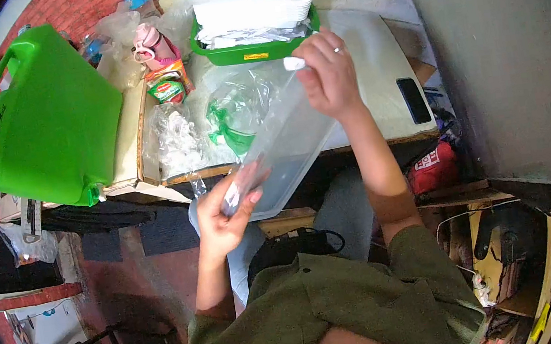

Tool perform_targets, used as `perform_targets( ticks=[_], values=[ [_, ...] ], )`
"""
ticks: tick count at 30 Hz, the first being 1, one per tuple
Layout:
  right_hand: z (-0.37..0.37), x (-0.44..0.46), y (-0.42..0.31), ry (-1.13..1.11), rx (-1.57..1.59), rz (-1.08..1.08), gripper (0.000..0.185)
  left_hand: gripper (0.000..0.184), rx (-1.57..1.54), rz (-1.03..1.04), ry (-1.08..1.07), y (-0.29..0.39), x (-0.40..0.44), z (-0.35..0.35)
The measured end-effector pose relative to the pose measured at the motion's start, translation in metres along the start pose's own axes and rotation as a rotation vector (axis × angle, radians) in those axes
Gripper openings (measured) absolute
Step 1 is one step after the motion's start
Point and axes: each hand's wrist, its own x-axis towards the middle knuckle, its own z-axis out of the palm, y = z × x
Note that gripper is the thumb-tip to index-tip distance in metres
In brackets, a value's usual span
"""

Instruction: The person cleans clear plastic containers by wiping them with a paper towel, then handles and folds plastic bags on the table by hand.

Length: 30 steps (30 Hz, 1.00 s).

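A translucent plastic container or lid (286, 146) is tilted over the table's front edge, above my lap. My left hand (225, 214) grips its lower left end, thumb and fingers on either side. At its upper right end is my right hand (328, 73), with curled fingers and a small white piece (294, 63) at the fingertips; whether that piece belongs to the container I cannot tell. Behind it lies a clear plastic bag with a green part (230, 127). Crumpled clear plastic (177, 140) sits left of that bag.
A green jerrycan (50, 119) stands on the left. At the back, a green basket (251, 51) holds stacked white containers (252, 6). A pink bottle (154, 47) and a red-green packet (169, 90) stand near the jerrycan. A phone (413, 100) lies at the table's right edge.
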Motion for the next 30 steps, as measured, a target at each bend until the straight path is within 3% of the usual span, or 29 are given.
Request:
perform_targets(
  ticks=[5, 7, 9, 11, 14, 16, 18, 19, 22, 24, 27, 30],
  values=[
    [-0.001, -0.004, 0.005, 0.01, 0.046, 0.14, 0.018, 0.045, 0.051, -0.064, -0.09, -0.006, 0.0, -0.007],
    [-0.003, 0.001, -0.026, -0.11, 0.074, -0.094, 0.021, 0.043, 0.448, -0.103, -0.157, 0.01, 0.01, 0.001],
    [0.007, 0.002, -0.064, -0.12, 0.057, -0.345, 0.018, 0.039, 0.52, -0.014, -0.118, 0.006, 0.022, 0.009],
    [0.016, -0.002, -0.091, -0.125, 0.099, -0.361, 0.017, 0.023, 0.598, 0.068, -0.151, -0.006, 0.034, 0.0],
    [0.015, -0.005, -0.081, -0.136, 0.156, -0.354, 0.013, 0.022, 0.604, -0.044, -0.014, 0.012, 0.035, 0.01],
    [0.014, -0.006, -0.064, -0.041, 0.271, -0.053, 0.018, 0.027, 0.499, -0.016, 0.018, 0.012, 0.029, 0.017],
    [0.02, -0.022, -0.033, 0.013, 0.151, 0.106, 0.026, 0.038, -0.12, -0.065, 0.132, 0.013, 0.025, 0.024],
    [0.026, -0.03, -0.021, 0.011, 0.153, 0.103, 0.026, 0.046, -0.002, -0.03, 0.045, 0.012, 0.022, 0.019],
    [0.036, -0.041, -0.008, 0.096, 0.087, 0.217, 0.03, 0.046, 0.102, 0.089, 0.046, -0.007, 0.02, 0.017],
    [0.044, -0.04, -0.009, 0.138, 0.119, 0.381, 0.034, 0.047, 0.009, 0.023, 0.079, 0.0, 0.021, 0.02],
    [0.032, -0.016, -0.056, -0.044, 0.174, 0.138, 0.043, 0.046, -0.092, -0.079, 0.163, -0.007, 0.024, 0.022],
    [0.028, -0.006, -0.087, -0.049, 0.177, 0.042, 0.053, 0.045, -0.137, -0.09, 0.185, -0.008, 0.024, 0.02]
  ],
)
